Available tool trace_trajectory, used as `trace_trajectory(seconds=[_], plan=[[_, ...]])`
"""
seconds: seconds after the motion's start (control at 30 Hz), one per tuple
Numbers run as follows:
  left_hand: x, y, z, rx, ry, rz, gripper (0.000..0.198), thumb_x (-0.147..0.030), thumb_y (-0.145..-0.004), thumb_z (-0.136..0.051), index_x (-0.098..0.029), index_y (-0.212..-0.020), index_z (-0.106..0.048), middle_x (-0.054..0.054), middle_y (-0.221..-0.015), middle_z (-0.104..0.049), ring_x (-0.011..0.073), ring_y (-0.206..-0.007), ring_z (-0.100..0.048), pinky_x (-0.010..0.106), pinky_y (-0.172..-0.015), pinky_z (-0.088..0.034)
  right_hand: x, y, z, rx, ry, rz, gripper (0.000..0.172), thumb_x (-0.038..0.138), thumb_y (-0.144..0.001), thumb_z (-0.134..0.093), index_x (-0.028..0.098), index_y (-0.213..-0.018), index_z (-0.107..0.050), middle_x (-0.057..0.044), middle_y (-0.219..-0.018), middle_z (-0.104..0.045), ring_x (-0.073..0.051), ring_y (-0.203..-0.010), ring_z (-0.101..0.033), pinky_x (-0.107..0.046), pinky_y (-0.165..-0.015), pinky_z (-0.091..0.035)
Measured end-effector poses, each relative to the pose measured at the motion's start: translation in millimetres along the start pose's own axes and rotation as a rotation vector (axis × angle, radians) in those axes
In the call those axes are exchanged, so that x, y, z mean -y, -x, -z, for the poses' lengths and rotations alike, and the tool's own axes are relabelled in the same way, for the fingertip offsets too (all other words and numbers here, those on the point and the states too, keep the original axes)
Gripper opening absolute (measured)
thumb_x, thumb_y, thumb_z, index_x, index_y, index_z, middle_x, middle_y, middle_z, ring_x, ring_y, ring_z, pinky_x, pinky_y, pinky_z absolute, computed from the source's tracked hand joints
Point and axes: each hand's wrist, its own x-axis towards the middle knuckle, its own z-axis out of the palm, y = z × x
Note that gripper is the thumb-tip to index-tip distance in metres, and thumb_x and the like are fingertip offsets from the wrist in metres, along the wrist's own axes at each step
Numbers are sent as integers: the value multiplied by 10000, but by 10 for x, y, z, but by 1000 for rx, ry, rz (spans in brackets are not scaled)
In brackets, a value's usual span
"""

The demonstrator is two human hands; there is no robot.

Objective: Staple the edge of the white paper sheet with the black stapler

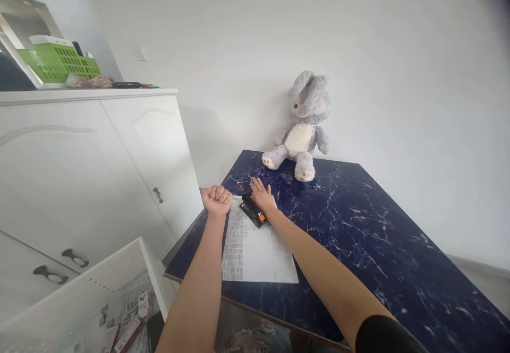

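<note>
My left hand (217, 200) is curled into a fist at the left side of the dark blue table, by the far left corner of a printed sheet of paper (263, 263). Nothing shows sticking out of its fingers. Flat on the far end of the sheet rests my right hand (263, 195), its fingers stretched forward and the thumb apart. A black stapler (252, 209) with an orange patch lies slantwise on the paper, just left of my right hand and wrist. Grey printed blocks run down the sheet's left part.
A plush rabbit (300, 130) sits at the table's (358, 236) back edge against the wall. To the left stand white cabinets (79, 167) with a green basket (71, 61) on top. An open white drawer (149, 273) holding boxes juts out beside the table.
</note>
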Motion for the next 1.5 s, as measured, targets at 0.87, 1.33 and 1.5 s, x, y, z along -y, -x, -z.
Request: trace_trajectory(seconds=[0.87,1.33,1.5], plan=[[1648,602,-891,-160,-620,389,102,-121,-820,-552,-159,-834,-645,82,-849,-725,167,-761,-679,301,-752,-511,-887,1887,1213,44,-246,-37,336,457,-792,-700,175,-963,-632,-44,-913,-649,-184,-778,-579,-272,-681,-419],[1663,628,-875,33,-703,344,566,-660,-899,-524,-135,-837,-726,144,-934,-747,229,-866,-694,348,-848,-504,-1289,2034,1508,363,-788,82,471,473,-851,-646,171,-1211,-690,-69,-1077,-706,-195,-848,-597,-302,-748,-469],[1677,620,-880,0,-685,309,618,-691,-914,-470,-132,-847,-724,155,-938,-753,238,-879,-706,354,-861,-513,-1333,2034,1439,378,-900,-27,457,410,-795,-711,178,-1189,-718,-55,-1030,-725,-174,-796,-582,-275,-685,-436]])
